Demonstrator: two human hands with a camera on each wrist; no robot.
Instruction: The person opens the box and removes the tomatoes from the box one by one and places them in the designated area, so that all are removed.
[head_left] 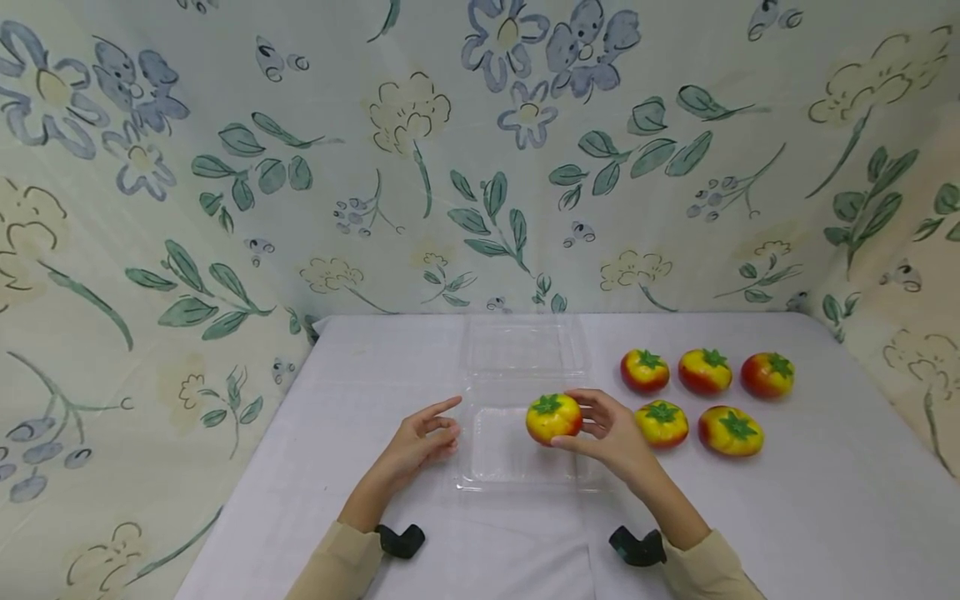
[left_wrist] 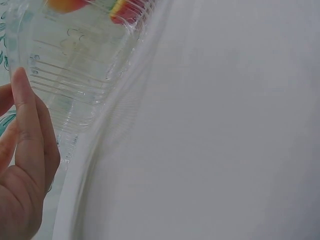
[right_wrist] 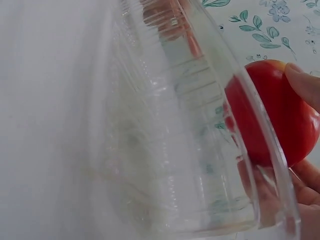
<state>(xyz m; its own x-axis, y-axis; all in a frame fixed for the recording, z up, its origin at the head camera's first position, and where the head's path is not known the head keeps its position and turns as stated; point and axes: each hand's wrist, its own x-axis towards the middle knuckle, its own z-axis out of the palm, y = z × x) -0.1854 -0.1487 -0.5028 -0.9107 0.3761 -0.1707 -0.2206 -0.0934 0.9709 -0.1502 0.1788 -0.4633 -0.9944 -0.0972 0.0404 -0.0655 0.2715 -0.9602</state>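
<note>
In the head view my right hand (head_left: pixel 619 440) grips a red-and-yellow tomato (head_left: pixel 549 419) with a green star-shaped top, thumb below and fingers at its far side. The tomato is over the right half of a clear plastic clamshell box (head_left: pixel 491 446), whose lid (head_left: pixel 517 346) lies folded back. In the right wrist view the tomato's red side (right_wrist: pixel 272 110) shows partly through the box wall (right_wrist: pixel 260 110). My left hand (head_left: pixel 422 443) is beside the box's left edge, fingers loosely bent and holding nothing. The left wrist view has its fingers (left_wrist: pixel 27 120) close to the box side (left_wrist: pixel 75 75).
Right of the box, several more tomatoes sit in two rows, among them a back-right one (head_left: pixel 767 376) and a front-right one (head_left: pixel 731 432). A white cloth (head_left: pixel 375 358) covers the table. Flower-patterned fabric (head_left: pixel 405 208) hangs behind and at both sides.
</note>
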